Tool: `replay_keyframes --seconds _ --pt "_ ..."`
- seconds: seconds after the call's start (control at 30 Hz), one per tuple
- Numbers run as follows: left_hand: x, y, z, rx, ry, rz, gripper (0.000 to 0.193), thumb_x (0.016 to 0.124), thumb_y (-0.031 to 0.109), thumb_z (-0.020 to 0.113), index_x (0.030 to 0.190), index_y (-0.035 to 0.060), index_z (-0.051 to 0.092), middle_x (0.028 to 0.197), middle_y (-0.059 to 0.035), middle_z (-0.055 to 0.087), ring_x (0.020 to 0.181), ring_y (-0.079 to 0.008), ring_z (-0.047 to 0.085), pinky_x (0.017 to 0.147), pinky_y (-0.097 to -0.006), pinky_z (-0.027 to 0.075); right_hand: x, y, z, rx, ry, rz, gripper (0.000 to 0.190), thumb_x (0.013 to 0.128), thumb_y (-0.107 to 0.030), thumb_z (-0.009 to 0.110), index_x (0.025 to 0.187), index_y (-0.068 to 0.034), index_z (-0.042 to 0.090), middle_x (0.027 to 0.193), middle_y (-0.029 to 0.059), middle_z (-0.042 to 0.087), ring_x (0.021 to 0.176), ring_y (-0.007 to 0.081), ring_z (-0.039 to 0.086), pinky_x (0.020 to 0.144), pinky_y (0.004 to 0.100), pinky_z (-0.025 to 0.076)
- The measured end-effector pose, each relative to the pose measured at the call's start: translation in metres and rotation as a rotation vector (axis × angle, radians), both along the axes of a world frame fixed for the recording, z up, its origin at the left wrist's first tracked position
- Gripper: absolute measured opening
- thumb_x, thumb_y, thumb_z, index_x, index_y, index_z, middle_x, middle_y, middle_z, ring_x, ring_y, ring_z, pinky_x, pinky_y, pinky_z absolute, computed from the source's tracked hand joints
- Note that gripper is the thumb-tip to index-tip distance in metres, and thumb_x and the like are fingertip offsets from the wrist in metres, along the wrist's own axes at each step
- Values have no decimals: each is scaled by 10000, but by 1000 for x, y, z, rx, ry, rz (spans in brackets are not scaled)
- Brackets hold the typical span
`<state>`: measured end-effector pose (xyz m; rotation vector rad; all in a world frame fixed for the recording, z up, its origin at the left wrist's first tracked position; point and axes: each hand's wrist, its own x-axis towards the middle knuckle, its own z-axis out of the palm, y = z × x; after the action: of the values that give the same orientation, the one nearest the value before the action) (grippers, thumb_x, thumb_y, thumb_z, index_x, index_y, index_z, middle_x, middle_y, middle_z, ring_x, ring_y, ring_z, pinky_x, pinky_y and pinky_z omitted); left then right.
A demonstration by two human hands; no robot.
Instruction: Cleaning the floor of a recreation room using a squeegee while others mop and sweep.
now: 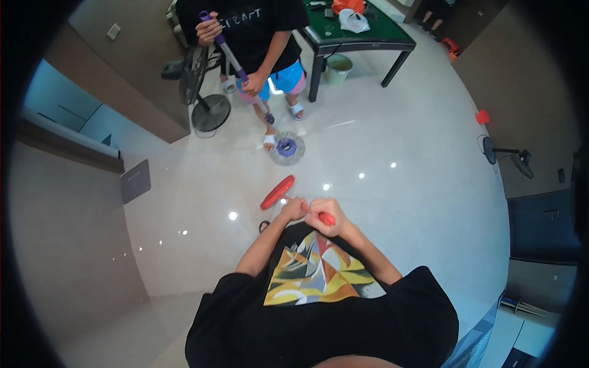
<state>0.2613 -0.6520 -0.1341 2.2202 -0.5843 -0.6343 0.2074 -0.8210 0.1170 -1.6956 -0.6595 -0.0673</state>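
Observation:
A red long-handled broom (pixel 277 192) is in both my hands, its wide head low over the pale floor ahead and slightly left. My left hand (pixel 294 209) wraps the handle lower down. Closer to my chest, my right hand (pixel 326 216) grips the upper end, and the red tip pokes out of the fist. The bristles are hidden beneath the head. Beyond the broom lies a round grey mop head (pixel 299 155) with a purple hub (pixel 286 147). Another person facing me holds a purple and silver mop pole (pixel 232 55); its lower end looks apart from the hub.
A standing fan (pixel 193 83) is by the left wall. Behind the person is a green-topped table (pixel 389 32) with bags on it and a pale green bucket (pixel 338 69) beneath. A second fan (pixel 506 152) stands right. A grey mat (pixel 136 181) lies left.

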Motion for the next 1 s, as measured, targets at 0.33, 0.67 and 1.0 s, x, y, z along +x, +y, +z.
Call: replay_keyframes --seconds 0.33,0.67,1.0 --pt "7 -22 179 -69 -202 32 239 717 247 719 762 49 593 724 -111 625 698 -270 609 627 -379 464 21 -66 133 681 140 1093 405 657 -87 723 453 -73 374 438 29 361 394 160 386 427 307 302" --pt "21 45 105 129 -198 328 338 749 357 729 734 36 623 725 -175 613 686 -318 617 598 -401 463 41 -13 33 495 463 -73 212 841 -99 634 662 -65 527 672 -3 569 575 47 495 526 214 386" --pt "-55 82 7 -130 9 255 276 794 280 651 839 8 671 828 -216 669 786 -311 664 684 -393 498 -25 43 -7 206 422 -54 354 868 -136 610 570 3 477 509 5 346 514 67 322 462 282 264"
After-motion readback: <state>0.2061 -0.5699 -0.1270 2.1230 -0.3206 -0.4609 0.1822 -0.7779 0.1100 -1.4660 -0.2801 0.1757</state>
